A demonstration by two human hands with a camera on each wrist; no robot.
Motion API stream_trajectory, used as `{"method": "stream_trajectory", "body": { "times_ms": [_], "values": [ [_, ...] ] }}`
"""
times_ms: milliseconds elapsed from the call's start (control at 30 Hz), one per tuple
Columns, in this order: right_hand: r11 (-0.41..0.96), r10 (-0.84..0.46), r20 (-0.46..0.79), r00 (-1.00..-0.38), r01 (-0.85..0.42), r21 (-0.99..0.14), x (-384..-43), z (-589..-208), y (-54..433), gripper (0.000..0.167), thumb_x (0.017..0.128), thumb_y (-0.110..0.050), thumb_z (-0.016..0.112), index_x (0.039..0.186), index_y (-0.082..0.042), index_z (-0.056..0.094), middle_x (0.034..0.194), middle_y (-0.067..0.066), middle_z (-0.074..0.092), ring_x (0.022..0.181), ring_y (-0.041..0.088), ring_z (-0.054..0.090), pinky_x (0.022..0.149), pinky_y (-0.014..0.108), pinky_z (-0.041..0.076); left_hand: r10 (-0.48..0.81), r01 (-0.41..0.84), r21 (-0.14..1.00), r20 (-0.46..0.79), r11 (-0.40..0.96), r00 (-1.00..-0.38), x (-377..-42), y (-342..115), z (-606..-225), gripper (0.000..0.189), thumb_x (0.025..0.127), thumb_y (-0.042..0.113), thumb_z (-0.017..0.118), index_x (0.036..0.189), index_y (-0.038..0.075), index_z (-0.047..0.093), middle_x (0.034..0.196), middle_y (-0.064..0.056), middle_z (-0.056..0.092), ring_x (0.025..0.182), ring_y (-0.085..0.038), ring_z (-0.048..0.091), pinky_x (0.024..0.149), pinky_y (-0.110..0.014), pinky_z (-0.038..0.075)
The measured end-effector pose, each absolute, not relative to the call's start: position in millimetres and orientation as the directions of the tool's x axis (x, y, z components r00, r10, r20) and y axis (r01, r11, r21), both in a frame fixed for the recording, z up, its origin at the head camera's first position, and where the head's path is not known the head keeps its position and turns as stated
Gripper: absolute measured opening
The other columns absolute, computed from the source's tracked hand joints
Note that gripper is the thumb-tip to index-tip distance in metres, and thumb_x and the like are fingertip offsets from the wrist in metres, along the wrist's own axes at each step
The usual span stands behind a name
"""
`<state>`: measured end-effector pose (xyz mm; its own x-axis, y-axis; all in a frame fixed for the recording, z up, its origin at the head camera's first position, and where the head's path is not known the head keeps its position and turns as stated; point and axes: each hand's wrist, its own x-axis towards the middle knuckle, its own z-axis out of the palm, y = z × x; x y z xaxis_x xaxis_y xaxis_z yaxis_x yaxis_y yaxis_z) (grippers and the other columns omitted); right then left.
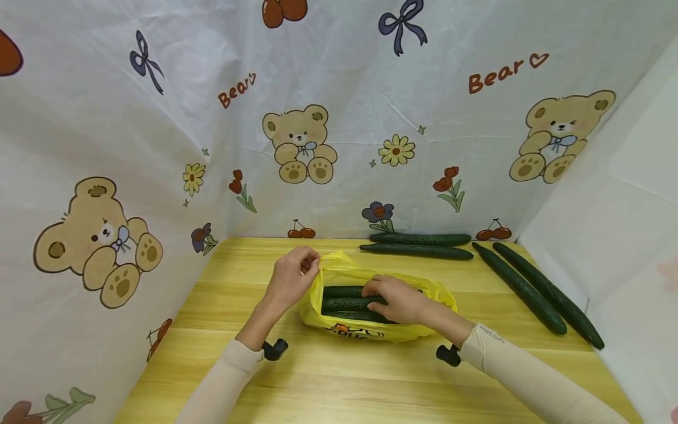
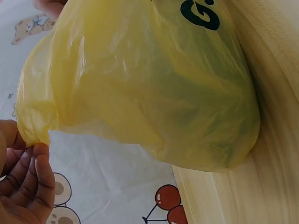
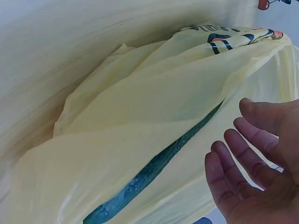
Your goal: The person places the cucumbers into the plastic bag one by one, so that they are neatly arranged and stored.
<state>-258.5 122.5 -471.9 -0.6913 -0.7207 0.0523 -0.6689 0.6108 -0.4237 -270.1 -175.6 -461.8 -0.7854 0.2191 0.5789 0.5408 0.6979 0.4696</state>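
Note:
A yellow plastic bag (image 1: 410, 333) lies on its side with its mouth spread, and several dark green cucumbers (image 1: 344, 304) are side by side inside it. My left hand (image 1: 290, 277) pinches the bag's edge at its left end; the left wrist view has thumb and fingertips on a gathered bit of the film (image 2: 35, 123). Over the opening, my right hand (image 1: 397, 299) hovers near the cucumbers, overlapping them in the head view. From the right wrist, its fingers (image 3: 240, 161) are spread and loosely bent, holding nothing, while a cucumber (image 3: 149, 172) shows through the gap in the bag.
Two cucumbers (image 1: 418, 252) lie crosswise at the back of the wooden table (image 1: 339, 377). Another pair (image 1: 521, 288) lies slanted along the right side. A bear-print cloth (image 1: 349, 88) hangs behind and at the left; a white sheet (image 1: 625, 194) stands at the right.

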Motion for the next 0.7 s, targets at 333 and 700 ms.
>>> {"method": "stream_trajectory", "body": {
  "times_ms": [333, 700],
  "values": [
    [0.623, -0.702, 0.088, -0.707, -0.669, -0.405, -258, -468, 141, 0.027, 0.104, -0.017, 0.072, 0.130, -0.008, 0.072, 0.125, 0.010, 0.072, 0.114, 0.029, 0.072, 0.097, 0.046, 0.061, 0.220, 0.540, 0.472, 0.576, 0.697, -0.787, -270, -175, -465, 0.008, 0.103, 0.013, 0.069, 0.103, 0.012, 0.077, 0.089, 0.004, 0.072, 0.074, -0.004, 0.064, 0.067, -0.022, 0.057],
    [0.679, -0.603, 0.172, -0.779, -0.614, -0.402, -253, -467, 200, 0.023, 0.100, -0.014, 0.075, 0.122, -0.006, 0.073, 0.117, 0.012, 0.074, 0.105, 0.033, 0.071, 0.091, 0.048, 0.061, 0.219, 0.532, 0.480, 0.564, 0.697, -0.796, -271, -175, -466, 0.009, 0.104, 0.013, 0.068, 0.103, 0.012, 0.077, 0.089, 0.004, 0.071, 0.074, -0.004, 0.064, 0.067, -0.023, 0.057]
  ]
}}
